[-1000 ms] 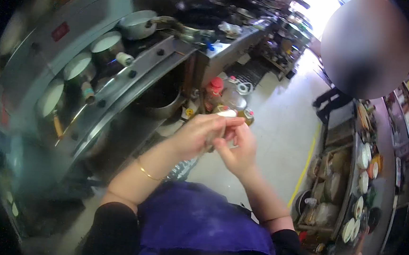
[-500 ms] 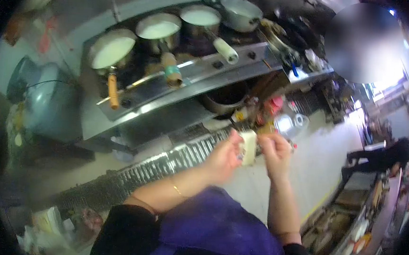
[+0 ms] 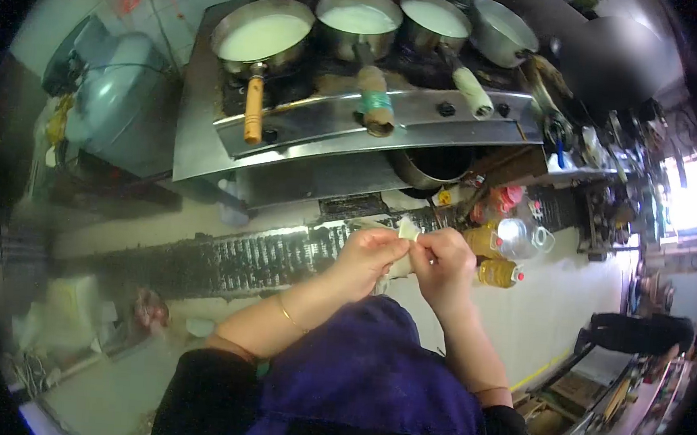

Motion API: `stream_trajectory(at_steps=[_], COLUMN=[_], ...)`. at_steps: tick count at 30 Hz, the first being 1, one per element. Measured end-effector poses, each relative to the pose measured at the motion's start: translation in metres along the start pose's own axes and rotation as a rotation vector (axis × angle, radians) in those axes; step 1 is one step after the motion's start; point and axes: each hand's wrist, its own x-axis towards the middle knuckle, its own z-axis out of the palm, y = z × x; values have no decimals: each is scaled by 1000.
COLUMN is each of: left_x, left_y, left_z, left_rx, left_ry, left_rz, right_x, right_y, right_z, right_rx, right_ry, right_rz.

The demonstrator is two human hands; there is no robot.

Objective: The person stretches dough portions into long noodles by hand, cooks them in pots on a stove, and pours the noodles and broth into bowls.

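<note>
Fingers of left hand (image 3: 368, 258) and right hand (image 3: 445, 265) pinch pale item (image 3: 409, 230), seemingly working its far end; next move wants steady grip.

Stove (image 3: 311, 118) bears three handled pans (image 3: 359, 20) with whitish contents; bottle of yellow liquid (image 3: 496, 273) on floor (image 3: 510, 330); dark-clothed person (image 3: 639, 333), far right.

Two hands: one left hand (image 3: 371, 258) and one right hand (image 3: 447, 265). One white piece (image 3: 409, 229). One bracelet (image 3: 288, 313), one apron (image 3: 354, 371). One stove (image 3: 197, 122), four pots (image 3: 337, 47) on it, a fifth pot (image 3: 410, 173) below. Three long handles (image 3: 253, 114); three knobs (image 3: 446, 109) in sight. Probably four bottles (image 3: 500, 273) on the floor, though they overlap. One other person (image 3: 639, 334).
</note>
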Motion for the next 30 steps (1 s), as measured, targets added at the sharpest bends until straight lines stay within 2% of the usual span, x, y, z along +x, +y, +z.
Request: stream_trajectory(at_steps=[1, 2, 3, 4, 5, 6, 8, 10, 11, 13, 14, 15, 16, 17, 19, 20, 22, 25, 28, 30], left_x=[-3, -5, -14, -21, -29, -37, -65, -89, -105, -132, -133, -133, -132, -127, -114, -109, -103, -96, -98, -102], left_y=[-1, -1, 10, 18, 25, 33, 43, 52, 55, 53, 50, 50, 52, 52, 56, 61, 67, 76, 89, 100], left_z=[-7, -12, -6, -8, -13, -20, -42, -49, -66, -99, -103, -106, -111, -114, -110, -112, -129, -143, -161, -174], left_rx=[-35, -70, -326, -432, -541, -649, -778, -540, -285, 209, 216, 227, 245, 274, 268, 267, 235, 152, 119, 78], left_ry=[48, 93, 104, 131, 158, 181, 37, 265, 318, 428, 457, 481, 500, 556, 610, 628, 584, 542, 464, 428], left_rz=[16, 32, 32, 64, 99, 144, 283, 449, 368, 161, 130, 98, 67, 57, 124, 155, 162, 192, 231, 188], right_x=[1, 6, 10, 14, 19, 31, 36, 50, 59, 74, 81, 87, 88, 93, 102, 103, 121, 128, 106, 107], right_y=[1, 3, 6, 10, 23, 20, 65, 123, 137, 122, 111, 106, 99, 90, 71, 66, 44, 30, 77, 65], right_z=[6, 13, 20, 27, 38, 33, 44, 58, 68, 91, 106, 127, 149, 169, 210, 237, 275, 323, 401, 393], right_rx=[89, 522, 951, 1372, 1723, 1787, 2036, 1807, 1696, 665, 165, 82, 82, 230, 403, 453, 358, 78, 259, 1031], right_ry=[-102, -136, -172, -209, -204, -198, -517, -692, -765, -628, -509, -575, -638, -755, -974, -888, -678, -367, -349, -432], right_rz=[61, 347, 640, 945, 963, 1066, 963, 890, 849, 376, 126, 122, 71, 60, 50, 154, 385, 385, 434, 1031])
